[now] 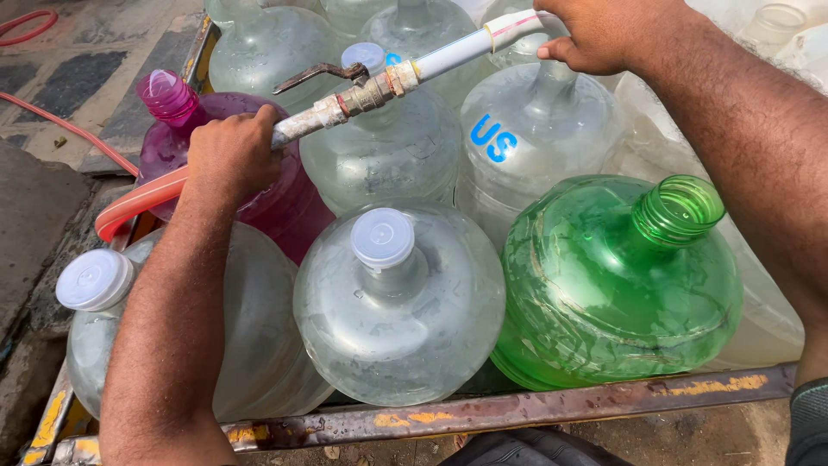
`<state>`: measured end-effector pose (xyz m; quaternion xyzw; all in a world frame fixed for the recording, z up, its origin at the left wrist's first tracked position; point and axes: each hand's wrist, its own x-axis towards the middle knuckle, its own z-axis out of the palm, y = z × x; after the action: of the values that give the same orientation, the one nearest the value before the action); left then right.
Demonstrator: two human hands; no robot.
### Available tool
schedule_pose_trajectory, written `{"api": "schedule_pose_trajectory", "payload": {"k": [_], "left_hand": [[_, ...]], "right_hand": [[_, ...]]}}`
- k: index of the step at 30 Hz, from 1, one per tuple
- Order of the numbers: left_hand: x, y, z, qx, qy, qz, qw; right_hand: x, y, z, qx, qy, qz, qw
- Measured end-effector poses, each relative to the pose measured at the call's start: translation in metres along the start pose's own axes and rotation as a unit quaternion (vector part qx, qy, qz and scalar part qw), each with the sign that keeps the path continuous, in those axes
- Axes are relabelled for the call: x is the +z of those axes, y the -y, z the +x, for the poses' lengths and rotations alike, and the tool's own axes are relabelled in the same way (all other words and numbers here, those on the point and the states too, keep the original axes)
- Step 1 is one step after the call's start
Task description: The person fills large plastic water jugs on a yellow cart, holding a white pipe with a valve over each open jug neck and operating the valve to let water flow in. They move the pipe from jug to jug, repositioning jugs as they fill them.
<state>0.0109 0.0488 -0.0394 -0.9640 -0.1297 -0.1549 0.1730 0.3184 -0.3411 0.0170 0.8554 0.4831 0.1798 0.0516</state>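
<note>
Pipe [379, 91] w/ a valve lever runs diagonally, low near-left to high far-right, above the jugs. Left hand [231, 155] clenched round its left end, by the orange hose [138, 200]; right hand [604, 34] grips the white far end. Green jug [612, 276] near right is uncapped; clear jug [398, 302] is capped. Jugs packed tight against the rusty rail [517, 410], little free room.

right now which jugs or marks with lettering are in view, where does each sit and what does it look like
Blue marking: painted on the shoulder of a clear jug, upper middle, below the right hand.
Green jug: lower right, round, translucent, neck open.
Pink jug: upper left, behind the left hand, pink cap.
Clear capped jug: front centre, white cap.
No signs or screens.
</note>
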Motion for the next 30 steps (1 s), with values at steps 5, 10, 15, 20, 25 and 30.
{"api": "schedule_pose_trajectory", "payload": {"k": [5, 10, 15, 20, 25, 30], "left_hand": [[-0.003, -0.018, -0.008, 0.001, -0.13, -0.02, 0.991], [-0.012, -0.022, -0.016, 0.011, -0.215, -0.006, 0.977], [-0.018, -0.022, -0.02, 0.025, -0.263, 0.027, 0.964], [-0.011, -0.026, -0.023, 0.02, -0.287, 0.051, 0.956], [-0.001, -0.022, -0.024, 0.023, -0.282, 0.068, 0.957], [0.006, -0.02, -0.026, 0.033, -0.294, 0.076, 0.952]], "right_hand": [[0.017, 0.002, 0.014, 0.035, 0.014, 0.003, 0.999], [0.032, 0.004, 0.011, 0.116, 0.036, -0.049, 0.991], [0.056, -0.007, 0.013, 0.117, -0.012, -0.079, 0.99], [0.067, -0.013, 0.014, 0.116, -0.028, -0.041, 0.992], [0.066, -0.014, 0.01, 0.115, -0.029, -0.044, 0.992], [0.096, -0.029, 0.013, 0.083, -0.066, -0.037, 0.994]]}}
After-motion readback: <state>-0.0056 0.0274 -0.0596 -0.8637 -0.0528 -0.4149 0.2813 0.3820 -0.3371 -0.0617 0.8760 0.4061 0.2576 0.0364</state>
